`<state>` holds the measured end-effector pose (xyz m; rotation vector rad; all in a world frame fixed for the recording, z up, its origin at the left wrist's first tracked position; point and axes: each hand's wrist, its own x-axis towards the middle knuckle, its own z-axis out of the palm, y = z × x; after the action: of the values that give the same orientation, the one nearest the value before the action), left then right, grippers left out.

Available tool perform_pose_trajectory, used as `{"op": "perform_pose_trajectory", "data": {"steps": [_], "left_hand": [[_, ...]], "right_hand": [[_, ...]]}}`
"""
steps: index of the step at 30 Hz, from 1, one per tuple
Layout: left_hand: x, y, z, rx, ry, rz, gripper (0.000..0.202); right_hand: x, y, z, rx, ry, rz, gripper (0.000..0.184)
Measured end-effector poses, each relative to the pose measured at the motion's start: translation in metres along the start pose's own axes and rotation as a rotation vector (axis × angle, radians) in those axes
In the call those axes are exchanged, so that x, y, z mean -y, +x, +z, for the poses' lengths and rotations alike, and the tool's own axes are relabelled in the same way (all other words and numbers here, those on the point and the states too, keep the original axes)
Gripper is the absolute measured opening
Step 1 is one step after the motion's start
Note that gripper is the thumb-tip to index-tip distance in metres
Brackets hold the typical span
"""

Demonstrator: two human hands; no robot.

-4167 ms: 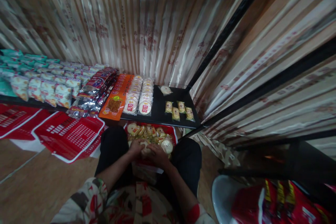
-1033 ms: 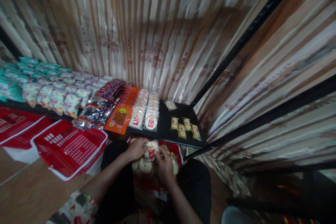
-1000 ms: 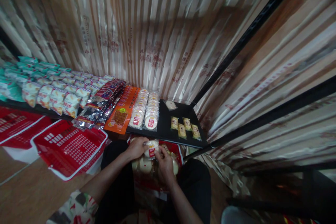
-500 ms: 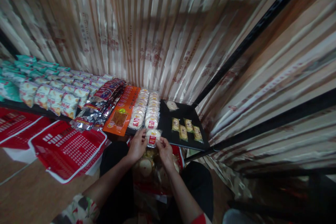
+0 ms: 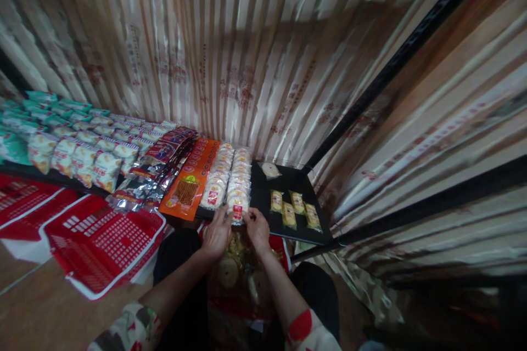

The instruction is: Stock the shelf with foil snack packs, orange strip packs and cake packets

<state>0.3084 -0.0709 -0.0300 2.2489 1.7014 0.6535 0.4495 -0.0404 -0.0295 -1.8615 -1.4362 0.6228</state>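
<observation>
My left hand (image 5: 216, 236) and my right hand (image 5: 257, 228) both pinch a clear packet of round white cakes with a red label (image 5: 237, 209). The packet rests at the near end of a row of like packets (image 5: 239, 178) on the black shelf (image 5: 263, 197). A second row of the same packets (image 5: 216, 178) lies just to the left. Below my hands a red basket with more packets (image 5: 242, 274) sits between my knees.
Several small yellow packets (image 5: 294, 207) and one lone round cake packet (image 5: 270, 170) lie on the shelf's right side. Orange (image 5: 189, 186), dark foil (image 5: 158, 167) and white-and-green snack bags (image 5: 82, 148) fill the left. Red baskets (image 5: 99, 236) lie on the floor. Striped foil lines the walls.
Both hands lifted the round cake packet out of the basket on my lap and carried it forward onto the shelf, to the near end of the right-hand row.
</observation>
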Motion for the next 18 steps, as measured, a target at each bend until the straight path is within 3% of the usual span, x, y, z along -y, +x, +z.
{"op": "perform_pose_trajectory", "data": {"steps": [9, 18], "left_hand": [[0.003, 0.011, 0.014, 0.015, 0.052, -0.010, 0.044], [0.002, 0.016, 0.019, -0.043, 0.030, 0.005, 0.044]], "right_hand": [[0.007, 0.009, 0.003, -0.019, -0.091, -0.005, 0.024], [0.006, 0.010, 0.010, -0.056, 0.032, -0.046, 0.029]]}}
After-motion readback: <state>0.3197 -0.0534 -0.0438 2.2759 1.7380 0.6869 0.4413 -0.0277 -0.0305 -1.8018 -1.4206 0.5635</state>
